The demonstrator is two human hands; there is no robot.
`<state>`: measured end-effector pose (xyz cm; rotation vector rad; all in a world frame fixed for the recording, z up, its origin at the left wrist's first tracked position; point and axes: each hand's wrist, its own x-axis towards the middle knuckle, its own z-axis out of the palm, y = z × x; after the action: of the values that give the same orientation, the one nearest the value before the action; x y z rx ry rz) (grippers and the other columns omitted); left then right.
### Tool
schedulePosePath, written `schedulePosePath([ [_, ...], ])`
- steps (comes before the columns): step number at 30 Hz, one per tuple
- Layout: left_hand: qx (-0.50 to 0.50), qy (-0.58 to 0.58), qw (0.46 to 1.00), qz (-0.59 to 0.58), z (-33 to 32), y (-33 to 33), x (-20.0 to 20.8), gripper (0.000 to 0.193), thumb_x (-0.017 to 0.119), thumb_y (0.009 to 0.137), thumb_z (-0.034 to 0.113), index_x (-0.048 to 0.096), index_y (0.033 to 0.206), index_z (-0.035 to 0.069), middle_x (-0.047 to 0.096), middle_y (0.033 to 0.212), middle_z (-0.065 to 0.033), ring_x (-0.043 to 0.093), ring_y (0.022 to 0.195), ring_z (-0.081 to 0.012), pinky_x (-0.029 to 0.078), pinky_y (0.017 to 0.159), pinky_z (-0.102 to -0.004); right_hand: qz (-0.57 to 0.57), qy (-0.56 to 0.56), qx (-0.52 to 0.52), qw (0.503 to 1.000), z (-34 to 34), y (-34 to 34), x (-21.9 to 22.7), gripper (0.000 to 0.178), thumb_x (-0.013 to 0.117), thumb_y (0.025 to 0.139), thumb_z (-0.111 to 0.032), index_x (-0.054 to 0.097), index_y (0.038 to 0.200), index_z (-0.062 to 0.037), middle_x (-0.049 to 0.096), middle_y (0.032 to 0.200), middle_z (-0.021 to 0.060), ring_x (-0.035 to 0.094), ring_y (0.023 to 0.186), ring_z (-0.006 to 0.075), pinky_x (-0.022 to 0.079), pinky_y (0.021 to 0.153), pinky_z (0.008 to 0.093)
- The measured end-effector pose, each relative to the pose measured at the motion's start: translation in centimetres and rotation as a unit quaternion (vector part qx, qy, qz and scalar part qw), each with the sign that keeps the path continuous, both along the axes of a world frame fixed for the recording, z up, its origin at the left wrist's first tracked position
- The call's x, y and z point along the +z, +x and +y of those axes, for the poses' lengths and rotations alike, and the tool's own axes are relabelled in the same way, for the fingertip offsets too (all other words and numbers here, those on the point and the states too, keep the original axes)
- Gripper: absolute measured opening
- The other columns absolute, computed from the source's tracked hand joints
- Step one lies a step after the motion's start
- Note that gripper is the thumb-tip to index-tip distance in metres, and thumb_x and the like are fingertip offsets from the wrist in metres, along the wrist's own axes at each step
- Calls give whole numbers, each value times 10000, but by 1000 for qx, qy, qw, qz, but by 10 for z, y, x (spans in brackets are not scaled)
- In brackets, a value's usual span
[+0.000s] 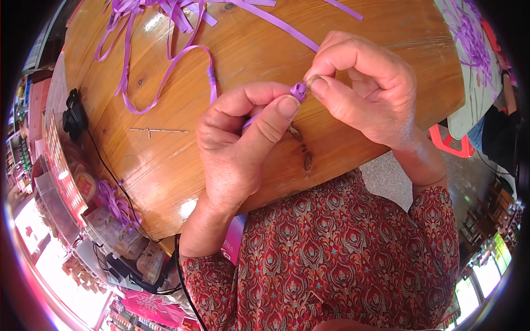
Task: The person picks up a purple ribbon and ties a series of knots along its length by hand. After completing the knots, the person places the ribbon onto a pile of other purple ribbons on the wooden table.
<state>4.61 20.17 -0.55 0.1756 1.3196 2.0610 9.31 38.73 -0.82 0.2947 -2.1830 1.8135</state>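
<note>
A small purple ribbon knot sits between my two hands, above the wooden table. My left hand pinches it between thumb and forefinger, and a strip of the ribbon runs back into the palm. At the knot's right side, the thumb and forefinger of my right hand are pressed together; the bit of ribbon they grip is mostly hidden. A long purple ribbon comes in from the top and passes behind my right hand. Another ribbon with a knot in it trails down behind my left hand.
A pile of purple ribbons lies at the table's far edge. A thin metal hook tool rests left on the wooden table. A black cable follows the left edge; more ribbon and a red stool are at right.
</note>
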Motion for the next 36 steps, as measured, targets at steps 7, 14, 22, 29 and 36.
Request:
schedulePosePath([
  [7,22,-1,1000,6,1,1,3,130,662,844,5,655,973,13,649,881,4,542,754,-24,443,657,-159,14,24,9,1000,3,1,1,126,567,810,106,576,910,32,578,827,86,524,752,163,418,675,279],
  [14,22,-14,1000,17,0,0,3,121,665,845,11,656,965,10,648,880,8,544,762,-27,444,671,-165,74,60,-2,995,3,-1,5,202,609,788,99,597,986,61,591,855,127,546,763,188,432,679,286],
  [22,1,-29,999,31,0,1,2,112,666,843,11,662,954,12,650,884,7,546,779,-31,445,683,-171,99,81,8,992,3,-3,3,164,622,747,111,609,901,56,596,814,118,544,710,180,415,624,284],
  [29,10,-32,999,25,3,3,3,117,672,838,13,662,955,9,652,887,4,549,786,-36,446,700,-177,91,72,-9,993,3,0,3,139,591,754,117,588,873,45,582,796,105,514,685,164,397,609,276],
  [36,13,-19,1000,17,-1,2,2,118,666,842,8,660,959,12,657,898,-5,558,801,-42,453,714,-179,100,110,4,989,4,-4,0,224,644,753,77,598,970,57,608,871,128,558,755,203,438,673,301],
])
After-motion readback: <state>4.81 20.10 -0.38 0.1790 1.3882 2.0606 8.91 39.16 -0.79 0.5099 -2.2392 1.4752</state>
